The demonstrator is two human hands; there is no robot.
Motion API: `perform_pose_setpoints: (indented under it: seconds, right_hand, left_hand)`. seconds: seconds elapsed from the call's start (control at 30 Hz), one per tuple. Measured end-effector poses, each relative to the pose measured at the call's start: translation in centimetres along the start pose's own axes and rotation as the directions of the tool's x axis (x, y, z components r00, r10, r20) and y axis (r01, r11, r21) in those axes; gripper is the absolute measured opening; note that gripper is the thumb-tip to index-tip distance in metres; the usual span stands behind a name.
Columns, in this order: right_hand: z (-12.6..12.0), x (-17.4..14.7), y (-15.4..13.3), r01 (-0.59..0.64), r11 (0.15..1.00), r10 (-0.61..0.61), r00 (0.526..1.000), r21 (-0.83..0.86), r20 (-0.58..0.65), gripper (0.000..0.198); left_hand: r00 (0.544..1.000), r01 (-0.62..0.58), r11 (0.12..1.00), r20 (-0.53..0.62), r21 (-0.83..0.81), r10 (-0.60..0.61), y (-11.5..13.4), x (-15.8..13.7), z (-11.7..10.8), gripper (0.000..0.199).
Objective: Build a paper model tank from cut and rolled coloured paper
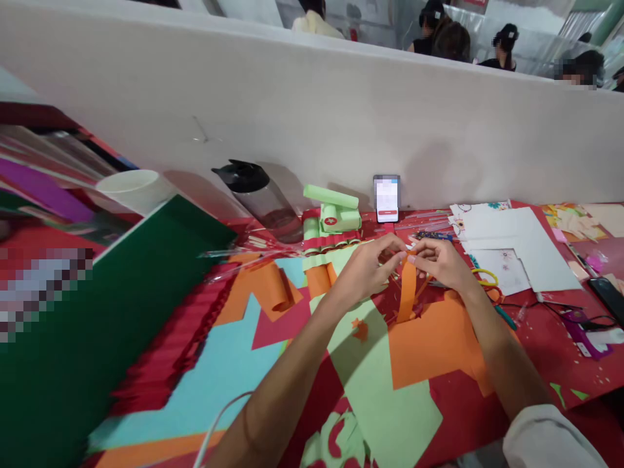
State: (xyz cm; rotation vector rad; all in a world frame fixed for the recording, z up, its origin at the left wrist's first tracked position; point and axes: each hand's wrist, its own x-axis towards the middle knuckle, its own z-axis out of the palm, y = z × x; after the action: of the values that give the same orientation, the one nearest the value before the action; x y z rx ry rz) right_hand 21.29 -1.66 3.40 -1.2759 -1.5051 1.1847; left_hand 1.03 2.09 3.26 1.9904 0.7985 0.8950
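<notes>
Both hands meet above the red table, pinching the upper end of a narrow orange paper strip (407, 291) that hangs down between them. My left hand (379, 263) has thumb and fingers closed at the strip's top left side. From the right, my right hand (441, 260) is closed on the same end. Below the strip lies a larger cut orange paper sheet (429, 344), beside a pale green paper sheet (385, 390) with a small orange cutout (359, 329) on it. Scissors with yellow handles (485, 277) lie just right of my right hand, partly hidden.
A rolled green paper model (336, 218) and a phone (387, 198) stand near the white partition (302, 117). At left are a tilted bottle (266, 201), a white cup (136, 188) and a large dark green board (121, 318). White sheets (541, 247) lie at right. People sit beyond the partition.
</notes>
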Motion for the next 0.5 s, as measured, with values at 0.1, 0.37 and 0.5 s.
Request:
perform_pose_setpoints:
  seconds: [0.1,0.37,0.5]
  right_hand:
    - [0.2,0.1,0.4,0.041,0.999,-0.039,0.998,0.033,-0.051,0.016]
    - [0.8,0.0,0.7,0.313,0.938,-0.340,0.917,-0.149,-0.209,0.005]
    - [0.9,-0.1,0.4,0.394,0.862,-0.470,0.857,-0.318,-0.210,0.013]
  left_hand:
    - [0.993,-0.104,0.982,-0.044,0.156,0.112,-0.1,0.0,0.1,0.012]
    - [0.997,-0.018,1.000,-0.077,-0.005,0.017,1.0,0.0,0.2,0.019]
    - [0.996,0.043,0.983,-0.065,-0.177,-0.055,0.8,0.4,0.3,0.022]
